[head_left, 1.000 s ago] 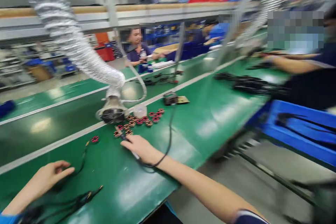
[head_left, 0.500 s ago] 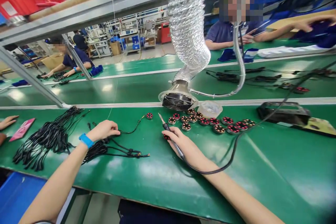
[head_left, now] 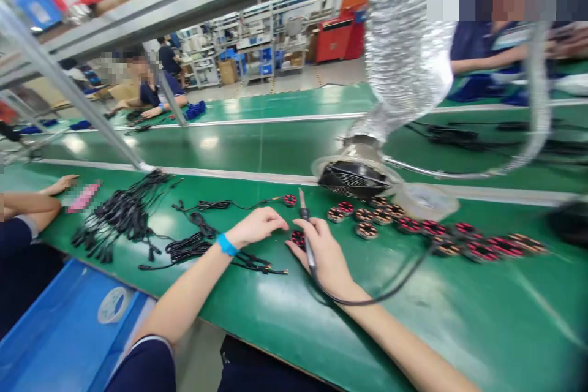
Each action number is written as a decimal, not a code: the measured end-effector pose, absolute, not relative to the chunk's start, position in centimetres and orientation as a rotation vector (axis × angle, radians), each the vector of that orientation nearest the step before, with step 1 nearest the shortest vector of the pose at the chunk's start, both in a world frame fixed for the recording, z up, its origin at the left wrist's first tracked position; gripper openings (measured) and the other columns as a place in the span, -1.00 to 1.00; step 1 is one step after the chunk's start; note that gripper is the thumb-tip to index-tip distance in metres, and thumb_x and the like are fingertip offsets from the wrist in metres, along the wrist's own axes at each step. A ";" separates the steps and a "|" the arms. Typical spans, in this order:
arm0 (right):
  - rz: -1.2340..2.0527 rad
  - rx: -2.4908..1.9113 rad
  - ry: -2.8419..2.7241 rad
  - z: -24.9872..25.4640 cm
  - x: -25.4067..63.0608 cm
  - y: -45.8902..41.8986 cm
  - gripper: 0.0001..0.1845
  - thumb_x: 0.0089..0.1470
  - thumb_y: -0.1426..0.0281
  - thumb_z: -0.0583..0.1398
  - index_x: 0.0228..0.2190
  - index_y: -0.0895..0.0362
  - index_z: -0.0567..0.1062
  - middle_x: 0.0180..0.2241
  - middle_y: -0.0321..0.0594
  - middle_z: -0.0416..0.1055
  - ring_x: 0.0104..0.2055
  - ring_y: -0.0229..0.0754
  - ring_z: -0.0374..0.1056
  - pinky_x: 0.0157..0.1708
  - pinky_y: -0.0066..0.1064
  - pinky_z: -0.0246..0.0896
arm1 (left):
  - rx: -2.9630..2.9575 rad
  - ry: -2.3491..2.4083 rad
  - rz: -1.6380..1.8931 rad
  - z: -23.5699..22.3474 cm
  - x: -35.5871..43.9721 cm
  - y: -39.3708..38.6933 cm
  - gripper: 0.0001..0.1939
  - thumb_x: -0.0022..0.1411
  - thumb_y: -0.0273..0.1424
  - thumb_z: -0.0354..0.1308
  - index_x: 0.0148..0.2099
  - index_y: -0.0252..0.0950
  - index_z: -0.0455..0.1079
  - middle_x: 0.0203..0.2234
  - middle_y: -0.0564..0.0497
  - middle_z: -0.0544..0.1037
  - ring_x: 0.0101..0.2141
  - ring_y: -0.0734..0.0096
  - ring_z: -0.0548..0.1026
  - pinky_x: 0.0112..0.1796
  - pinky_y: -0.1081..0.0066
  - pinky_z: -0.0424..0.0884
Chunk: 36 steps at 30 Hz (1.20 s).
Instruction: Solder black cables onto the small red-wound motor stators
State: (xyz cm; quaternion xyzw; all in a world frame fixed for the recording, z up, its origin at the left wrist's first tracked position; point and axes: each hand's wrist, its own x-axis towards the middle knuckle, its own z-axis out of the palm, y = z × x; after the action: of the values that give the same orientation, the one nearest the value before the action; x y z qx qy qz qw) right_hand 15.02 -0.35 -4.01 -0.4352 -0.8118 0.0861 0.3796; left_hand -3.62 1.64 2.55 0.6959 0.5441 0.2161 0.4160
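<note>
My right hand is wrapped around a soldering iron, tip pointing up and away, its black cord trailing right. My left hand, blue band on the wrist, rests with curled fingers on the green bench beside a small red-and-black round coil part that lies between both hands. I cannot make out whether the left fingers pinch anything. A black cable with another coil part at its end runs leftward. Several more round coil parts lie in a row to the right.
A silver flexible duct ends in a fume fan just behind the coils. Bundles of black cables lie on the left. A blue bin sits below the bench edge. A neighbour's hand rests at left; other people work across the belt.
The view has swung left and moved closer. My left hand has come right from the cable bundle to the coil part beside my right hand. The iron stays gripped.
</note>
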 end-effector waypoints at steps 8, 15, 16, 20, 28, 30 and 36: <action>0.311 -0.861 -2.039 -5.9 15.1 0.9 -0.68 0.22 0.31 0.12 0.01 0.04 0.34 -0.10 -0.10 0.30 -0.19 -0.11 0.44 -0.25 -0.33 0.39 | 2.041 1.528 0.696 -0.3 -3.3 1.3 -0.65 0.43 -0.33 -0.10 -0.05 -0.28 0.51 -0.23 0.00 0.62 -0.22 0.41 0.54 -0.15 0.49 0.37; 0.350 -0.915 -1.992 -5.7 15.1 0.8 -0.66 0.19 0.29 0.18 0.00 0.02 0.35 -0.11 -0.10 0.31 -0.15 -0.07 0.42 -0.21 -0.28 0.40 | 2.263 1.440 0.600 -1.5 -3.1 1.3 -0.75 0.36 -0.30 0.06 -0.11 -0.23 0.54 -0.21 -0.02 0.62 -0.18 0.36 0.54 -0.18 0.48 0.37; 0.361 -0.916 -1.981 -5.5 15.1 0.6 -0.68 0.19 0.32 0.18 -0.01 0.02 0.35 -0.10 -0.10 0.31 -0.14 -0.07 0.42 -0.20 -0.27 0.40 | 2.238 1.435 0.626 -1.6 -3.1 1.3 -0.75 0.36 -0.33 0.05 -0.14 -0.25 0.55 -0.23 -0.02 0.62 -0.20 0.36 0.54 -0.17 0.48 0.36; 0.487 -0.897 -1.961 -4.8 15.3 0.3 -0.66 0.19 0.43 0.15 0.00 0.02 0.33 -0.10 -0.09 0.28 -0.12 -0.10 0.42 -0.18 -0.30 0.41 | 2.027 1.460 0.664 -1.3 -3.4 1.6 -0.75 0.32 -0.33 0.06 -0.27 -0.29 0.54 -0.42 0.02 0.59 -0.40 0.43 0.46 -0.32 0.50 0.31; 0.597 -0.941 -1.950 -4.5 15.7 0.3 -0.59 0.14 0.50 0.17 0.02 0.01 0.31 -0.10 -0.14 0.26 -0.15 -0.14 0.41 -0.13 -0.31 0.39 | 1.734 1.430 0.560 -0.3 -3.6 1.8 -0.74 0.23 -0.26 0.08 -0.36 -0.34 0.44 -0.54 0.09 0.44 -0.49 0.49 0.31 -0.43 0.50 0.20; 0.612 -0.929 -1.958 -4.4 15.7 0.3 -0.60 0.15 0.50 0.16 0.02 0.01 0.31 -0.10 -0.14 0.26 -0.15 -0.15 0.41 -0.12 -0.32 0.39 | 1.703 1.409 0.572 -0.4 -3.3 1.8 -0.74 0.24 -0.26 0.06 -0.36 -0.34 0.42 -0.54 0.09 0.42 -0.48 0.49 0.31 -0.42 0.49 0.20; 0.684 -0.908 -1.942 -4.6 15.6 0.4 -0.58 0.13 0.54 0.15 0.01 0.01 0.31 -0.08 -0.15 0.26 -0.10 -0.16 0.40 -0.08 -0.34 0.38 | 1.515 1.421 0.806 -1.1 -2.7 2.1 -0.74 0.23 -0.26 0.07 -0.39 -0.34 0.38 -0.54 0.08 0.41 -0.49 0.50 0.32 -0.41 0.49 0.21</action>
State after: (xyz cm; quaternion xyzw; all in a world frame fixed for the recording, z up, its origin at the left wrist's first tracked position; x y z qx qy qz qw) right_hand 15.60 0.41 -4.61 -0.3641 -0.7786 0.2743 0.4312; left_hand -2.74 2.15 -1.12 0.6101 0.5724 0.3246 0.4412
